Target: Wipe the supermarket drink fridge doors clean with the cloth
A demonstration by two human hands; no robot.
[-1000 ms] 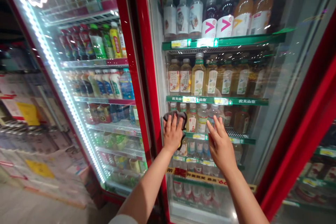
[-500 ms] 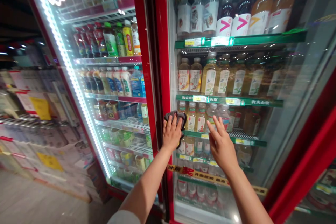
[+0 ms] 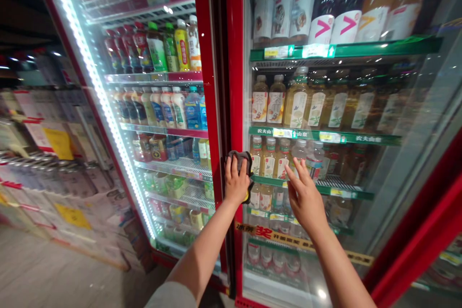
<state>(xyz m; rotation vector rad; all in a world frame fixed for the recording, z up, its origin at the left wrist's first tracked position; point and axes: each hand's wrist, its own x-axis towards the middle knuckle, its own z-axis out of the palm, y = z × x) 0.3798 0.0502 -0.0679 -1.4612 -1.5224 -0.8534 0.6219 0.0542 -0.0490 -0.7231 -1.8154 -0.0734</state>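
Note:
My left hand [image 3: 236, 186] presses a dark grey cloth [image 3: 249, 163] against the red door frame [image 3: 236, 62] of the right drinks fridge, where the frame meets the glass. Its fingers lie over the cloth, and a bit of yellow shows at the cloth's lower edge. My right hand [image 3: 306, 199] is held up before the glass door [image 3: 404, 192], fingers apart and nothing in it. Whether its fingertips touch the glass I cannot tell. Behind the glass, bottled drinks [image 3: 298, 101] stand in rows on shelves with green edge strips [image 3: 375, 138].
To the left, a second fridge [image 3: 207, 57] with a bright light strip [image 3: 104, 101] holds more bottles and cans. Boxed goods [image 3: 32, 139] stand beyond it above the grey floor [image 3: 43, 269]. A yellow printed strip [image 3: 288, 238] crosses the right door low down.
The view has shifted, so the fridges appear farther right and slightly higher. Against the door, my left hand and the cloth sit a little more to the left and lower. My right hand stays raised.

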